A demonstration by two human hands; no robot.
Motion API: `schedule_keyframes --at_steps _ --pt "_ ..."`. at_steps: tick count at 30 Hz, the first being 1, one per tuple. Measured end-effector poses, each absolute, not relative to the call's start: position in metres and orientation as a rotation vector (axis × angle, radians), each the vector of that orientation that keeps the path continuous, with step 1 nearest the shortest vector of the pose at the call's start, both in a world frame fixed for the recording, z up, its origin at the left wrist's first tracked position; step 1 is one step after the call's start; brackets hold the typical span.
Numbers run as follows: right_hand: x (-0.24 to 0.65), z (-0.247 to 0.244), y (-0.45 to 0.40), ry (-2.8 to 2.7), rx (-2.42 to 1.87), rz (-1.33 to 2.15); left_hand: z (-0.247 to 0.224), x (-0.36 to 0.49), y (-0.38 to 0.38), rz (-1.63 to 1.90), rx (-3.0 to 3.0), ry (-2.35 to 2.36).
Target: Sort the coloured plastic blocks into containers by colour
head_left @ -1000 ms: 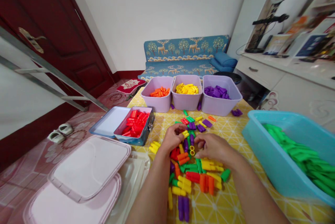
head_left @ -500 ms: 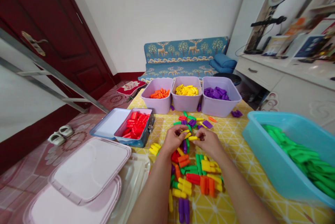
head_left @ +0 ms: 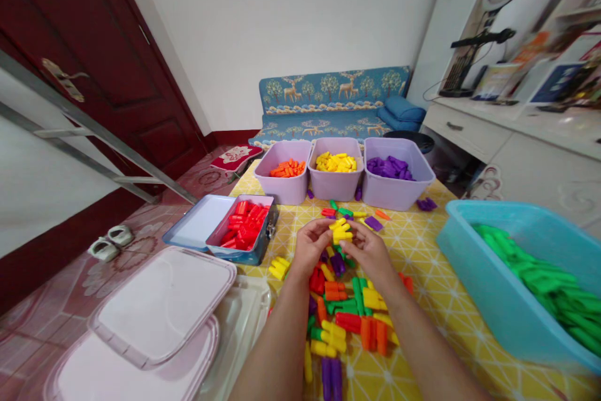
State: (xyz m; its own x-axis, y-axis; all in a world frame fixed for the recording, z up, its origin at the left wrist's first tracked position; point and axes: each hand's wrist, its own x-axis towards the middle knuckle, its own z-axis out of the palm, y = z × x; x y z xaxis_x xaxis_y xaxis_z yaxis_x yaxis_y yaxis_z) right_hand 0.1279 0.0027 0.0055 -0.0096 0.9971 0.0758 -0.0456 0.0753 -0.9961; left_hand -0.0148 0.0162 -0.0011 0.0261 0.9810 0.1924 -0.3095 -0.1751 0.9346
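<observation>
- Yellow pieces [head_left: 342, 234], gripped by left hand [head_left: 311, 244] and right hand [head_left: 370, 252]: partly behind fingers, count unclear.
- Loose pile [head_left: 348, 323]: partly hidden by forearms.
- Purple piece [head_left: 331, 379]: cut off, bottom edge.
- Teal tub [head_left: 488, 301]: right end out of frame.
- Lower lid [head_left: 136, 379]: partly under upper lid [head_left: 164, 301], bottom cropped.
- Cabinet-top goods [head_left: 558, 83]: blurred, labels illegible.
</observation>
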Motion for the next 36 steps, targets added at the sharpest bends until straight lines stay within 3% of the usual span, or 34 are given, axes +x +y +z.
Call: schedule_keyframes --at_steps 24,32,36 --pt "0.140 0.007 0.004 -1.193 -1.238 1.123 -0.006 -0.013 0.020 1.475 1.149 1.014" --pt "0.160 0.061 0.064 -1.378 -1.290 1.052 -0.012 -0.013 0.026 1.512 1.148 1.072" --pt "0.149 0.080 0.100 -1.216 -1.015 0.864 -0.013 -0.013 0.026 1.512 1.149 1.082"
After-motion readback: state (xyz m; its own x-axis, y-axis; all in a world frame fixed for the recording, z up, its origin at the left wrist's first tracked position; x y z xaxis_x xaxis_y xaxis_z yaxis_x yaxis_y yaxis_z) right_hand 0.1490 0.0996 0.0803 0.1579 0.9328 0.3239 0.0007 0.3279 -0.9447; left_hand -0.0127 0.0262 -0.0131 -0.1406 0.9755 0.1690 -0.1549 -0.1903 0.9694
